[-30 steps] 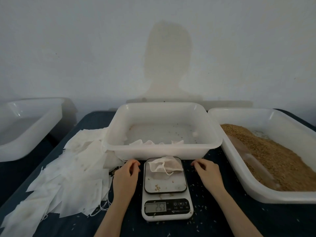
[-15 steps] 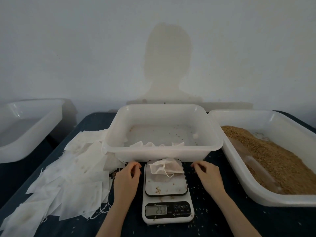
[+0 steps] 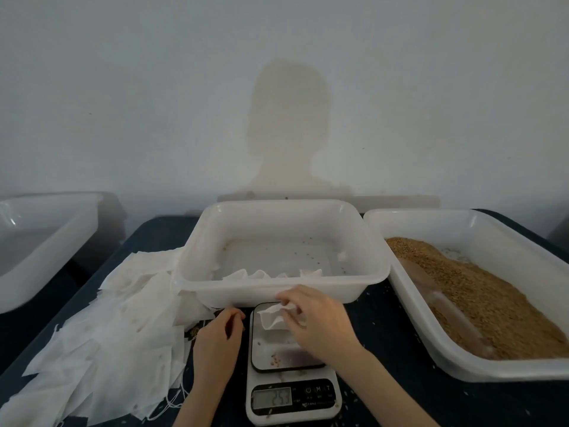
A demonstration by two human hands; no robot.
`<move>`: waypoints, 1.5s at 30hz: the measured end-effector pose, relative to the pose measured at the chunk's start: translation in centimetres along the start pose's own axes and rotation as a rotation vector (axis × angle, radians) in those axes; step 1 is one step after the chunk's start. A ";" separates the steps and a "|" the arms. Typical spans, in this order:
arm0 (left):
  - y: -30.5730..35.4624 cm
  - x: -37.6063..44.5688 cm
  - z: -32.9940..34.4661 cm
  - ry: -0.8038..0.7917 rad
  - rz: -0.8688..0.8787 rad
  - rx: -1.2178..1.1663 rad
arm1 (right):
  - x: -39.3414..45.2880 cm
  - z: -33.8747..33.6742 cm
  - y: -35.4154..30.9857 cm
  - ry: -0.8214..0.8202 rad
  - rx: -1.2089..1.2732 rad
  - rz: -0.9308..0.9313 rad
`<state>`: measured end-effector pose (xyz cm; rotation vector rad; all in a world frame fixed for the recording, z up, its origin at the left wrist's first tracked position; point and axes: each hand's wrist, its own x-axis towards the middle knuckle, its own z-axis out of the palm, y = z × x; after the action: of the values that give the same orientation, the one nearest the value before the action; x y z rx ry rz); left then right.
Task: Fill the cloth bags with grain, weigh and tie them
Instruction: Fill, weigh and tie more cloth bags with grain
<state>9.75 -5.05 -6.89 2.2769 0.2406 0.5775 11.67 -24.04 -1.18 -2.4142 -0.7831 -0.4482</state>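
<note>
- Our right hand (image 3: 320, 322) pinches the cloth bag (image 3: 274, 317) on the scale (image 3: 289, 362).
- Our left hand (image 3: 217, 342), loosely curled and holding nothing, rests just left of the scale.

White cloth bag (image 3: 272, 318) crumpled on scale (image 3: 292, 392) platform, pinched by right hand (image 3: 320, 322). Empty bags (image 3: 101, 340) heaped left on surface. Brown grain (image 3: 480, 297) piled in right tub (image 3: 400, 291).
</note>
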 end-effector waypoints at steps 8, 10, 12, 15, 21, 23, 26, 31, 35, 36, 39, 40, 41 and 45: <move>0.1 -0.1 -0.1 -0.008 -0.007 0.012 | 1.6 0.5 -0.8 -0.197 -0.125 -0.048; 0.1 0.0 -0.1 -0.011 -0.002 0.026 | 1.7 0.6 -0.6 -0.184 -0.112 -0.033; 0.1 0.0 -0.1 -0.017 0.005 0.037 | 1.9 0.5 -0.3 -0.152 -0.075 0.001; 0.2 0.1 -0.2 -0.029 0.013 0.041 | 2.5 -0.3 0.0 -0.085 -0.011 0.078; 0.4 0.0 -0.2 -0.042 0.016 0.033 | 5.3 -3.5 0.3 0.086 0.306 0.252; 0.5 0.0 -0.2 -0.043 0.008 0.034 | 6.2 -4.6 0.5 0.223 0.405 0.298; 0.5 -0.1 -0.3 -0.050 -0.004 0.040 | 7.1 -5.4 1.1 0.363 0.424 0.349; 0.6 -0.1 -0.4 -0.067 -0.016 0.051 | 7.4 -4.2 2.6 0.433 0.258 0.358; 0.5 -0.1 -0.4 -0.086 -0.019 0.061 | 7.6 -2.8 4.6 0.156 0.042 0.455; 0.6 -0.1 -0.4 -0.088 -0.016 0.058 | 7.8 -2.6 4.9 0.043 0.001 0.479; 0.6 -0.2 -0.4 -0.082 0.003 0.059 | 8.5 -2.6 5.2 -0.319 -0.023 0.485; 0.6 -0.2 -0.4 -0.082 0.005 0.064 | 8.8 -2.8 5.0 -0.432 -0.021 0.488; 0.5 -0.2 -0.4 -0.082 0.003 0.070 | 9.1 -2.9 4.7 -0.528 -0.029 0.491; 0.4 -0.2 -0.4 -0.073 0.011 0.078 | 9.9 -2.9 4.2 -0.714 -0.108 0.478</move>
<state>9.41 -5.19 -6.42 2.3711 0.2176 0.4969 21.53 -24.33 4.04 -2.7582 -0.4162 0.6024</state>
